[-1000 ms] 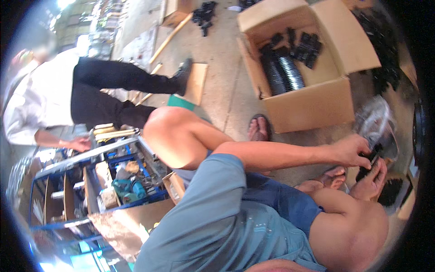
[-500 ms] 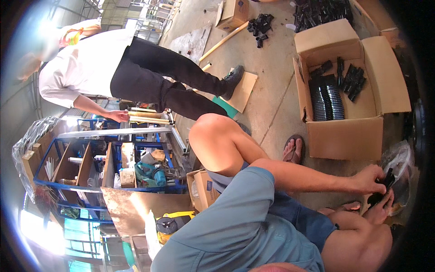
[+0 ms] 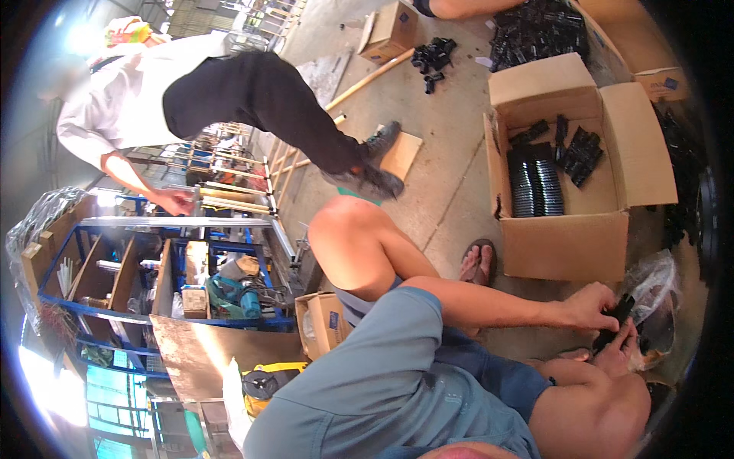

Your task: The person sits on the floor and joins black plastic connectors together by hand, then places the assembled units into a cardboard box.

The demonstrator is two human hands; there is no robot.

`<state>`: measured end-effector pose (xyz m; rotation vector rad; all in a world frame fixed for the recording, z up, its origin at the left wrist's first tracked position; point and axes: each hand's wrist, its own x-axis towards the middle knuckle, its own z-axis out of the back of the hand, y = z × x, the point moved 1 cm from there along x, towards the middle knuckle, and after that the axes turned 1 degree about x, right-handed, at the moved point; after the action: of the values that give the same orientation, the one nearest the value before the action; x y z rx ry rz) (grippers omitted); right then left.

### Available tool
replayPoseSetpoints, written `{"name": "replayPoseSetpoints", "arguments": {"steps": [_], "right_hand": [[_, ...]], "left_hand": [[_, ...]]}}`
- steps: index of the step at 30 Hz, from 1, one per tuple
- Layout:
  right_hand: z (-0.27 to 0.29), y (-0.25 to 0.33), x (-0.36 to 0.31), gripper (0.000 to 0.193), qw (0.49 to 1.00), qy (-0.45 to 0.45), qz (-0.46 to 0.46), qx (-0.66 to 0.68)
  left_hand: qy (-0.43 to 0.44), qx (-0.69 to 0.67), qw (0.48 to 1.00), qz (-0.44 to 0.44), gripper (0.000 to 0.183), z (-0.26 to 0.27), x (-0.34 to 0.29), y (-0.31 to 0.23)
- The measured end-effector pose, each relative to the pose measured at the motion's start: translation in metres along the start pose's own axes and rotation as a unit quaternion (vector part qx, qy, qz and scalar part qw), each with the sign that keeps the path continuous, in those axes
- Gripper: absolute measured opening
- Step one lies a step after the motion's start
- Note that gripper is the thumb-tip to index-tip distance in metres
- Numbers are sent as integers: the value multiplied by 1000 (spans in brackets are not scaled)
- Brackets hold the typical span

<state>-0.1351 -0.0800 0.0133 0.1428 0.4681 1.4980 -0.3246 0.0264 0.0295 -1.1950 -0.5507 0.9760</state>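
My left hand [image 3: 590,307] reaches across from the left, its fingers closed on a small black fitting [image 3: 624,308]. Close below it, my right hand [image 3: 616,352] grips the lower part of the same dark piece; my bent knee partly hides that arm. The fitting's exact shape is hard to make out. A clear plastic bag [image 3: 656,287] lies just right of both hands. Beyond them stands an open cardboard box [image 3: 564,246], holding stacked rows of shiny black fittings [image 3: 535,182] and several loose black pieces [image 3: 582,157].
A heap of black parts [image 3: 535,38] lies at the far right, and a smaller pile [image 3: 433,53] left of it. At the left, a person [image 3: 252,99] in a white shirt stands near cream pipes and a blue-framed rack [image 3: 138,314]. My sandalled foot [image 3: 478,262] is near the box.
The scene has shifted slightly left in view. The standing person's legs and feet have moved. Another person's bare limb now shows at the top edge. Both my hands keep hold of the black fitting.
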Motion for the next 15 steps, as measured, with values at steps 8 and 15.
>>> {"name": "replayPoseSetpoints", "arguments": {"steps": [8,15], "right_hand": [[5,39,16,40,829,-196,-289,437],[-3,29,15,34,865,-195,-196,418]], "left_hand": [[41,-117,989,86,41,7,6,-28],[76,-70,992,72,41,21,11,-30]]}}
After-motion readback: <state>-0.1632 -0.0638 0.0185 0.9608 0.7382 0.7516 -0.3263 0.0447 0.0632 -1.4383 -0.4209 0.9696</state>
